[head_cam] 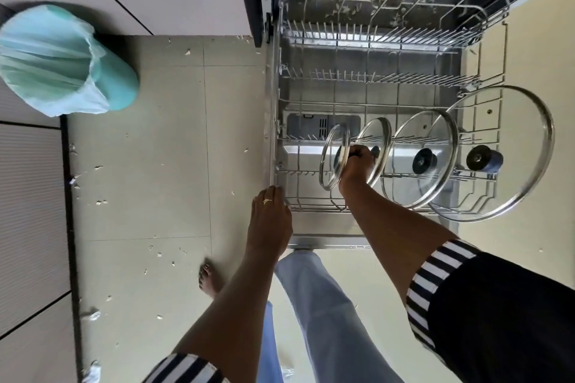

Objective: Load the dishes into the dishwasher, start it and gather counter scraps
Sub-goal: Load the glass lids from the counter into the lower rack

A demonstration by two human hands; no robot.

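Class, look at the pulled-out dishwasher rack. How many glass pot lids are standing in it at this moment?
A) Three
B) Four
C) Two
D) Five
B: four glass lids stand on edge in the lower rack, from the smallest lid, whose knob the right hand grips, through the second lid and the third lid, to the largest lid at the far right.

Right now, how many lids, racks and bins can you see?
Glass lids: 4
Wire racks: 2
Green bins: 1
Total: 7
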